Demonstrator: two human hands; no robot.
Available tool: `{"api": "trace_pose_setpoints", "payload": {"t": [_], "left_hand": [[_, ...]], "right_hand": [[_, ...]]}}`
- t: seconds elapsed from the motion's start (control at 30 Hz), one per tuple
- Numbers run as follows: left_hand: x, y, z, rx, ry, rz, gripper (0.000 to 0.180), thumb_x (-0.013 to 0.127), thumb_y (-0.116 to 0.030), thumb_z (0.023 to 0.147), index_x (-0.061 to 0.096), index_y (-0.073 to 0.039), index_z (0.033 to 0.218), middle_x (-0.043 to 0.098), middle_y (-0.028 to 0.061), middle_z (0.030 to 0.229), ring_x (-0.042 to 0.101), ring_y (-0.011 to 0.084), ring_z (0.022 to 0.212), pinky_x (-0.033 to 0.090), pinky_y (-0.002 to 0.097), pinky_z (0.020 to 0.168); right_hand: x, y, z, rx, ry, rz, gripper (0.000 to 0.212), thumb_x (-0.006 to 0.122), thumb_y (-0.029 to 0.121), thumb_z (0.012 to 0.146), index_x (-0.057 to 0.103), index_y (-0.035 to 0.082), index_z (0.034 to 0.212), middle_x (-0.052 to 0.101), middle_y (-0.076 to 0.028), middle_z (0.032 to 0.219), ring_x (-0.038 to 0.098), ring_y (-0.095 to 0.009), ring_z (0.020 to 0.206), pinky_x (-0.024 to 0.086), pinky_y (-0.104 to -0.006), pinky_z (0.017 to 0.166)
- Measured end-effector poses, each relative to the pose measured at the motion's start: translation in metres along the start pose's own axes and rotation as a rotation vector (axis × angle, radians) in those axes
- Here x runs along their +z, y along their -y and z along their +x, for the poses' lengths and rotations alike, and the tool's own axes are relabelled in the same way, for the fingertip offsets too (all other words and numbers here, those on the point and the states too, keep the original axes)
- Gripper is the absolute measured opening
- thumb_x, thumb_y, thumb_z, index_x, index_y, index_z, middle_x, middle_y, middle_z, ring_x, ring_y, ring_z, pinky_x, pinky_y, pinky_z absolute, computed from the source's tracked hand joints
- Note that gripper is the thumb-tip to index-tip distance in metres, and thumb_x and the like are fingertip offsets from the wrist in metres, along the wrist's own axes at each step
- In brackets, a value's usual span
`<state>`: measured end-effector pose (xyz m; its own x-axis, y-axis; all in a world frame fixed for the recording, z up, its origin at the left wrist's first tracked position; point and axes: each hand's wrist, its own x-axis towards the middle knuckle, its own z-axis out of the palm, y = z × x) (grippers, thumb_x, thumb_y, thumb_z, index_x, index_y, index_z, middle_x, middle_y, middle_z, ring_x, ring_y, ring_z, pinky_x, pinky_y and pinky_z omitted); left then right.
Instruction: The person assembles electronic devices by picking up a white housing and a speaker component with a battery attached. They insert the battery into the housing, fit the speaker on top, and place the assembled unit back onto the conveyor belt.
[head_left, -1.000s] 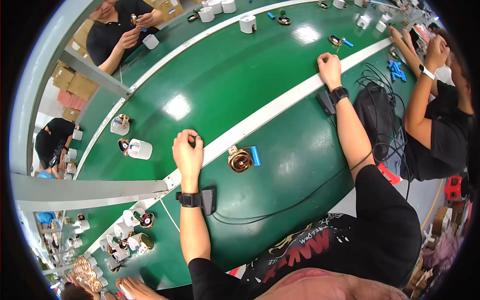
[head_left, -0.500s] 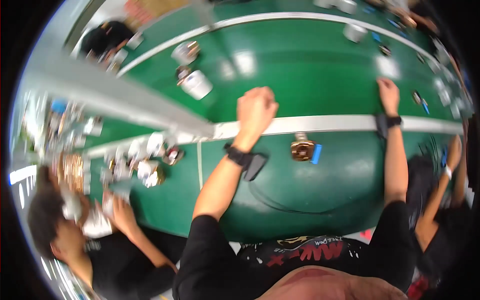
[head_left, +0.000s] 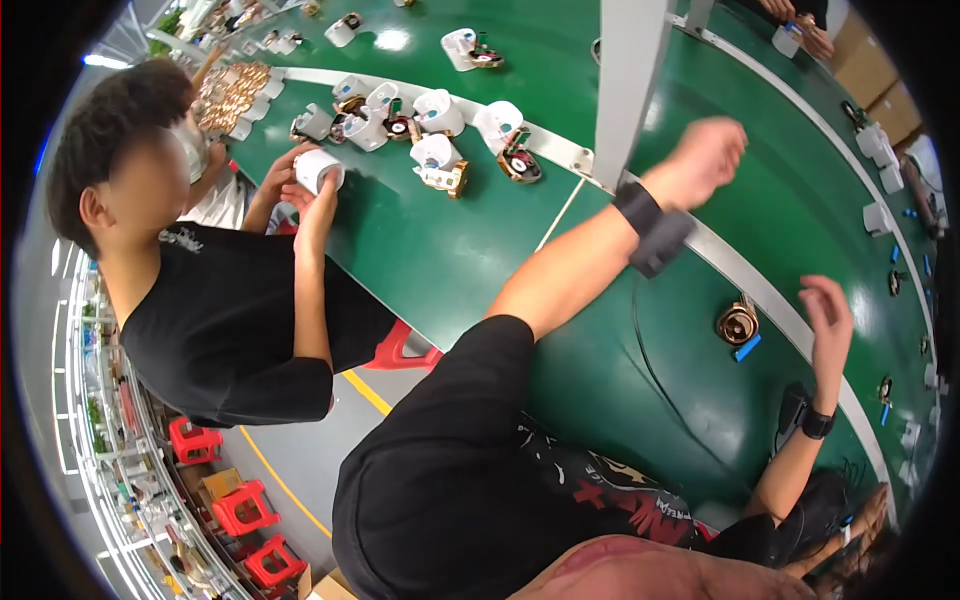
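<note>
My left hand (head_left: pixel 703 163) is raised over the white rail of the green table, its fingers loosely curled in and a little blurred. Nothing shows in it. Farther right, my right hand (head_left: pixel 828 312) is lifted beside the rail with bent fingers somewhat apart, holding nothing. Both wrists wear black straps, and a dark box (head_left: pixel 662 245) sits at the left one. Between my arms a round copper-coloured part (head_left: pixel 738 322) lies on the table, with a small blue piece (head_left: pixel 747 347) against it. Neither hand touches them.
At left a co-worker (head_left: pixel 230 290) holds a white cup-shaped housing (head_left: pixel 320 172). Several white housings and opened parts (head_left: pixel 437 160) cover the table there. A grey post (head_left: pixel 630 90) rises from the rail. Black cable (head_left: pixel 650 370) runs across the table near me. Red stools (head_left: pixel 245 507) stand on the floor.
The view has swung left, bringing the co-worker and floor into sight. My left hand stays curled, while my right hand's fingers are now more spread. The copper-coloured part still lies between my arms.
</note>
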<state>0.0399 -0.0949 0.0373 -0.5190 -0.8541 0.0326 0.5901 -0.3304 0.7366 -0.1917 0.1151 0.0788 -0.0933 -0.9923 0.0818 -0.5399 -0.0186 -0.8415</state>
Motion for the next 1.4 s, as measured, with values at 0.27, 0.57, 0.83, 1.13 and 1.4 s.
{"api": "trace_pose_setpoints", "payload": {"t": [0.27, 0.57, 0.83, 1.13, 1.4], "left_hand": [[0.07, -0.073, -0.026, 0.557, 0.001, 0.044, 0.012, 0.057, -0.019, 0.098, 0.059, -0.008, 0.092, 0.053, -0.0035, 0.08, 0.048, 0.0072, 0.073, 0.037, 0.0209, 0.067], [0.133, -0.053, -0.024, 1.694, -0.284, 1.195, 0.016, 0.068, -0.004, 0.074, 0.06, -0.007, 0.086, 0.054, 0.0075, 0.085, 0.055, 0.028, 0.08, 0.04, 0.0383, 0.073], [0.145, -0.014, -0.011, 2.161, -0.227, 1.651, 0.014, 0.061, -0.025, 0.078, 0.056, -0.02, 0.09, 0.052, -0.0065, 0.1, 0.047, 0.0113, 0.096, 0.034, 0.0354, 0.095], [0.148, -0.021, -0.009, 2.326, 0.254, 2.011, 0.02, 0.063, -0.028, 0.072, 0.054, -0.03, 0.09, 0.049, -0.0074, 0.109, 0.043, 0.0106, 0.11, 0.026, 0.0395, 0.104], [0.124, -0.006, -0.044, 1.887, 0.818, 2.205, 0.024, 0.061, -0.025, 0.076, 0.057, -0.018, 0.099, 0.052, -0.0015, 0.112, 0.047, 0.0144, 0.109, 0.032, 0.0362, 0.102]], "right_hand": [[0.063, 0.096, 0.002, -0.061, -0.011, 0.356, 0.019, 0.059, 0.013, 0.093, 0.062, -0.001, 0.105, 0.066, -0.01, 0.103, 0.063, -0.016, 0.092, 0.049, -0.0304, 0.087], [0.112, 0.109, 0.004, 0.028, 0.138, 0.589, 0.042, 0.067, 0.011, 0.089, 0.052, -0.004, 0.125, 0.068, -0.008, 0.102, 0.063, -0.012, 0.085, 0.051, -0.0269, 0.08], [0.12, 0.105, 0.008, 0.06, -0.014, 0.984, 0.039, 0.069, 0.017, 0.091, 0.052, -0.002, 0.121, 0.067, -0.01, 0.104, 0.066, -0.015, 0.089, 0.054, -0.0302, 0.081], [0.119, 0.111, 0.006, 0.087, -0.104, 1.059, 0.046, 0.07, 0.021, 0.09, 0.049, -0.001, 0.125, 0.066, -0.012, 0.108, 0.065, -0.017, 0.095, 0.053, -0.0333, 0.082], [0.056, 0.134, -0.035, -0.541, -0.329, -0.26, 0.029, 0.077, 0.014, 0.077, 0.067, 0.003, 0.103, 0.067, -0.011, 0.108, 0.065, -0.026, 0.097, 0.051, -0.0352, 0.08]]}}
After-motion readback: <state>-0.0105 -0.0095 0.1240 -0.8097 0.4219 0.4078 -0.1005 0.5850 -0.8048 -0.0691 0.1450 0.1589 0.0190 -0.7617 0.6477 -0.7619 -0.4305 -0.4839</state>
